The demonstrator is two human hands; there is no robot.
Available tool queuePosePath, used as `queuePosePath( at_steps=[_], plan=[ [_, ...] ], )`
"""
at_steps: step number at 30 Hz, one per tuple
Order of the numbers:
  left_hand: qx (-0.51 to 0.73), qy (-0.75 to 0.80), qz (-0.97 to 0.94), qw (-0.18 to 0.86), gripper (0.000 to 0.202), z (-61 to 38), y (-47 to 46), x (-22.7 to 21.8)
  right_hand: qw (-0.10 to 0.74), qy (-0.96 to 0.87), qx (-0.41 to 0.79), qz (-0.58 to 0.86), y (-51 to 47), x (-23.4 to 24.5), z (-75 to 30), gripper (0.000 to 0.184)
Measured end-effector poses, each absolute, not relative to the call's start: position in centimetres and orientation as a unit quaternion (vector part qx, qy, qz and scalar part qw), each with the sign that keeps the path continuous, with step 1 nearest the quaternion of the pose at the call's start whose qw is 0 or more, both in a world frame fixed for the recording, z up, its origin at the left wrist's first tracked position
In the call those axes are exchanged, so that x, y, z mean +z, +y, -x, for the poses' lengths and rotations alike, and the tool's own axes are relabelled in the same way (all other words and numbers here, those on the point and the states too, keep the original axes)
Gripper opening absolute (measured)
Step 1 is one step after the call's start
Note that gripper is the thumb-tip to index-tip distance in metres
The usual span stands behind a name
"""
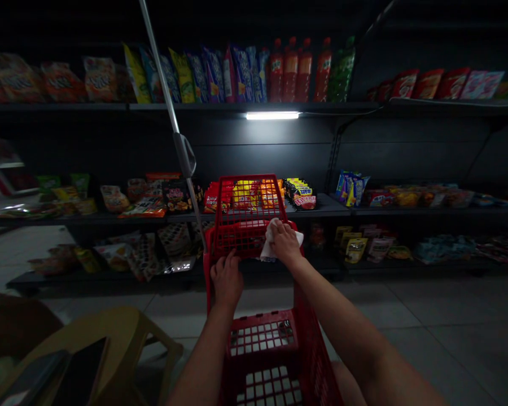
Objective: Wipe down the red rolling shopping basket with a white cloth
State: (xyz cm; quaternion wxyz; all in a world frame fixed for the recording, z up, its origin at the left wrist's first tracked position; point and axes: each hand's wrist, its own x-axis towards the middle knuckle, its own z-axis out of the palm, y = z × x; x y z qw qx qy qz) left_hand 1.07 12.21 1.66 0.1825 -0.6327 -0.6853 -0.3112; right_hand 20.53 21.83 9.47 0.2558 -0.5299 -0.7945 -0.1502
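A red plastic shopping cart [254,355] with grid panels stands in front of me, between my forearms. My left hand [227,280] is at its far left part, fingers bent over the red plastic just below the raised grid flap [250,179]. In my right hand [285,242] is a crumpled white cloth [267,248], pressed against the right side of that flap's lower edge. Part of the cloth sticks out to the right of the fingers. The left fingertips are dim and partly lost against the dark red plastic.
Shelves ahead hold snack bags [214,73], red soda bottles [291,70] and bright packets [300,194]. A light tube [272,115] glows under the upper shelf. A metal pole [163,76] rises by the cart's left side. A stool [110,332] with dark flat devices [80,372] stands left.
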Motion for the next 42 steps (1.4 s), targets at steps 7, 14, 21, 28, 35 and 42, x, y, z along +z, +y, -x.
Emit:
queuePosePath(
  at_steps=[7, 14, 21, 28, 35, 42],
  plan=[
    [-0.304, -0.694, 0.632, 0.162, 0.04, -0.9, 12.2, 1.8, 0.206, -0.796, -0.147, 0.549, 22.7, 11.4, -19.8, 0.028],
    [-0.302, -0.694, 0.637, 0.144, 0.038, -0.8, 11.8, 2.0, 0.243, -0.773, -0.104, 0.576, 23.4, 11.7, -19.5, 0.026],
    [-0.314, -0.701, 0.626, 0.132, 0.035, -0.4, 12.0, 2.2, 0.221, -0.816, -0.131, 0.518, 22.7, 9.7, -18.5, 0.068],
    [-0.33, -0.696, 0.622, 0.142, 0.034, -0.1, 12.5, 1.8, 0.188, -0.831, -0.151, 0.501, 23.1, 9.9, -17.3, 0.051],
    [-0.315, -0.69, 0.634, 0.147, 0.035, -0.6, 12.2, 2.3, 0.28, -0.864, -0.136, 0.396, 21.6, 11.2, -12.6, 0.048],
    [-0.306, -0.694, 0.635, 0.141, 0.034, -0.4, 12.4, 2.6, 0.172, -0.946, -0.166, 0.219, 24.1, 9.8, -12.0, 0.045]
  ],
)
